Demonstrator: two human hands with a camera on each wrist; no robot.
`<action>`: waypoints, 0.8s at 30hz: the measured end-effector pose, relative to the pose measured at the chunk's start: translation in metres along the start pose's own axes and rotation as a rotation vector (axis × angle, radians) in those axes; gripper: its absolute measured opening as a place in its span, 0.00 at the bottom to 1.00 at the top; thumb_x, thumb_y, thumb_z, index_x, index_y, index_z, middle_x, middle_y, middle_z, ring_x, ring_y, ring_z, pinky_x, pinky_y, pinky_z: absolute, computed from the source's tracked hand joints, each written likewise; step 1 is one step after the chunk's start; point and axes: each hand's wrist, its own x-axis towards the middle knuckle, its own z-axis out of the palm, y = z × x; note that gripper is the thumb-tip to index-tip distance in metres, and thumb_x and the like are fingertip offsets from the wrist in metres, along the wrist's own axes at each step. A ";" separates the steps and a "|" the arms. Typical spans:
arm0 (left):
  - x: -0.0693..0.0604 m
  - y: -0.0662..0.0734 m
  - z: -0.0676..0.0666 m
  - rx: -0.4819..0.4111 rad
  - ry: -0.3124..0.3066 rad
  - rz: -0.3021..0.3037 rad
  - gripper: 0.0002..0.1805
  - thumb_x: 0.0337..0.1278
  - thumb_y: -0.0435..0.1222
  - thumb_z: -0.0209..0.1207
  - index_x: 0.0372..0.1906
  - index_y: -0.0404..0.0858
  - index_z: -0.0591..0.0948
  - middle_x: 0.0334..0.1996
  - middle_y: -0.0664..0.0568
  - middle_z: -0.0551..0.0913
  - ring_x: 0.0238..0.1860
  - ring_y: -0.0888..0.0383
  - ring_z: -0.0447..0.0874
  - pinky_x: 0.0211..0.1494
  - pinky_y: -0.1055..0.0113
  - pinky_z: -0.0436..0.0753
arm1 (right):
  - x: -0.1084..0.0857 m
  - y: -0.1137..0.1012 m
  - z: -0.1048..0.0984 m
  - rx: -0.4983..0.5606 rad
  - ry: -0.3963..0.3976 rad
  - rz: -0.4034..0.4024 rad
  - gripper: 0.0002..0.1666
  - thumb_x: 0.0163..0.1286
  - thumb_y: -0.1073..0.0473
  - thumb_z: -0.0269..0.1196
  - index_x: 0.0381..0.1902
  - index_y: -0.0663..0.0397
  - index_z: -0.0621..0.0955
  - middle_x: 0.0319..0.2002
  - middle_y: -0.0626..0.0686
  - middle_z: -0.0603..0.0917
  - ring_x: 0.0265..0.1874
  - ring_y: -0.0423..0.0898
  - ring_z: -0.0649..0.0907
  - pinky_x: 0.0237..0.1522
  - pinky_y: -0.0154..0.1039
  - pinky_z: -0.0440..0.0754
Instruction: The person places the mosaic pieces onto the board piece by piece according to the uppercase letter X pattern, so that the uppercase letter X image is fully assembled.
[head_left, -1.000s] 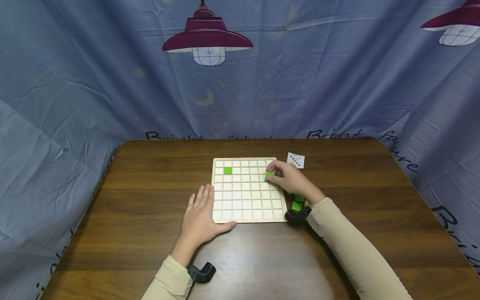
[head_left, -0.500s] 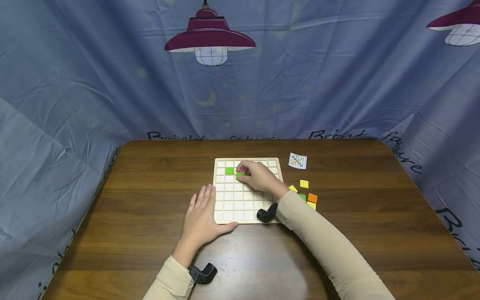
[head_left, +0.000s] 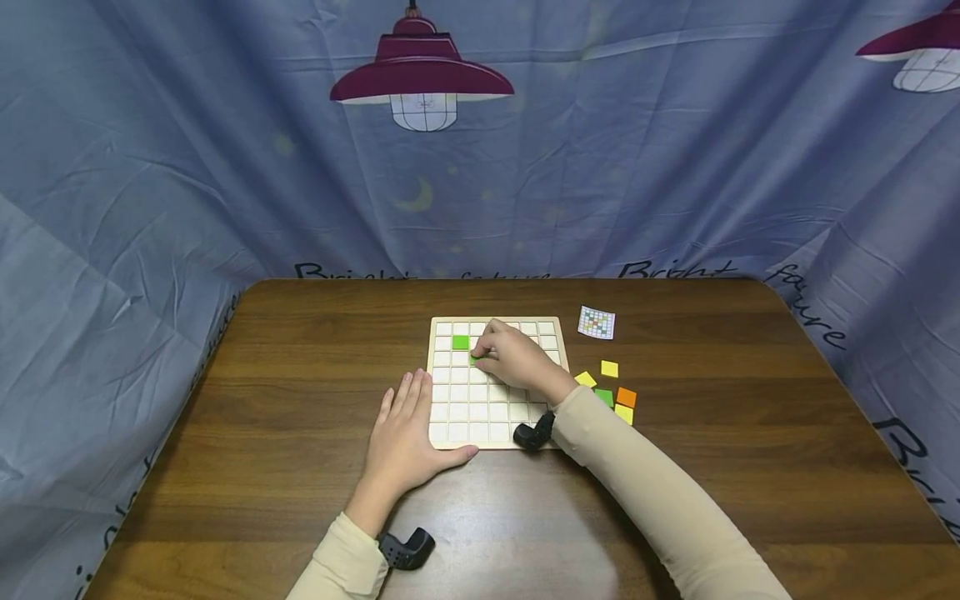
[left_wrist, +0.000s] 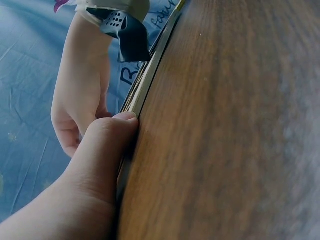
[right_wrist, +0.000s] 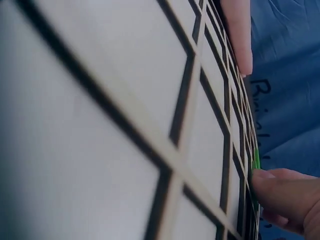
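Note:
A square board (head_left: 457,412) with a grid of white cells lies on the wooden table. One green tile (head_left: 461,342) sits in a cell of its second row from the back. Over the board, my right hand (head_left: 516,357) pinches another green tile (head_left: 474,359) between thumb and fingers, low at a cell diagonally right of and nearer than the first; the fingers hide most of it. My left hand (head_left: 401,433) lies with straight fingers along the board's left edge, its thumb (left_wrist: 107,145) against the front edge.
Right of the board lie loose tiles: yellow tiles (head_left: 609,368), an orange tile (head_left: 626,397) and a green tile (head_left: 603,397). Behind them is a small card (head_left: 597,322) printed with a coloured grid. A blue curtain (head_left: 480,183) hangs beyond the table's back edge (head_left: 360,281).
My right hand has carried the green tile leftward across the board, then lowered it slightly toward a cell. The loose tiles at the right came into sight. My left hand has stayed put.

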 end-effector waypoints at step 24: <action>0.000 -0.002 0.003 -0.007 -0.004 -0.001 0.72 0.35 0.80 0.55 0.79 0.35 0.50 0.79 0.43 0.52 0.81 0.50 0.46 0.82 0.50 0.48 | -0.133 0.092 -0.066 -0.075 0.101 0.181 0.17 0.66 0.59 0.67 0.51 0.56 0.83 0.34 0.49 0.82 0.34 0.44 0.78 0.37 0.40 0.76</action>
